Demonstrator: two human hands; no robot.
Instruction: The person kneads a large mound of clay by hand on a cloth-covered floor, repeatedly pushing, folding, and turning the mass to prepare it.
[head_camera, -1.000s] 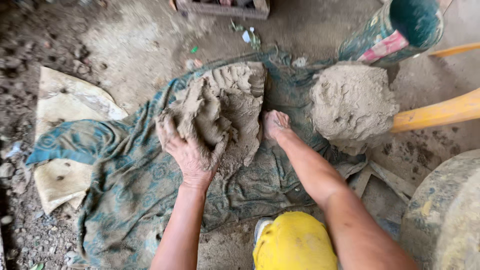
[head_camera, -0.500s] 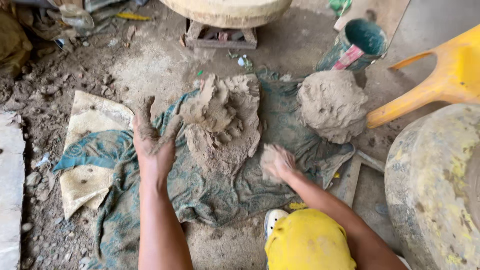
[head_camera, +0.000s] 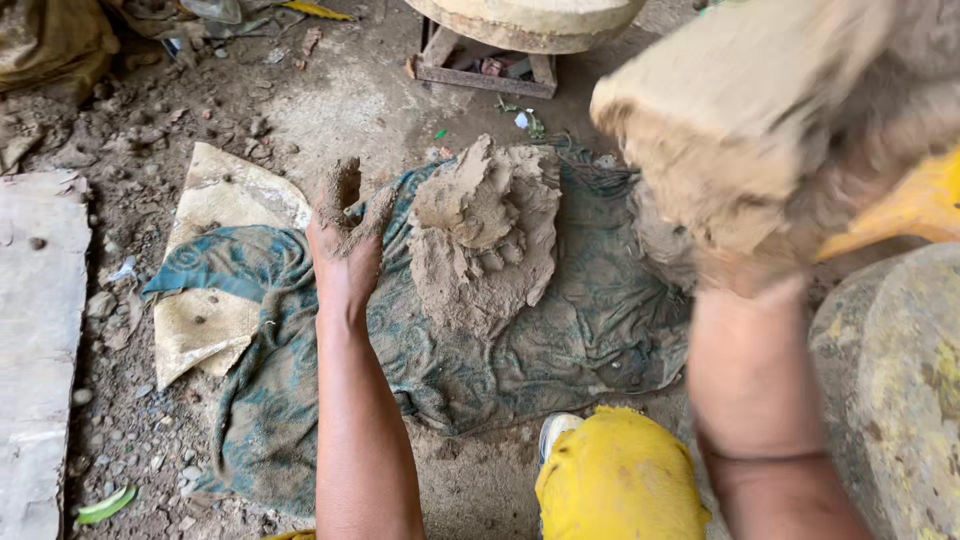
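Right hand grasping blurred clay slab, left hand released beside clay mound, cloth

Bare dirt floor strewn with pebbles and scraps, lit by soft daylight. A grey stone slab lies at far left, a round slab on a wooden frame beyond, a rough stone block at right.

Right hand raised from the patterned teal cloth close to the camera, now lifting a large blurred slab of grey-brown clay. Left hand off the flattened clay mound, now open, just beside it.
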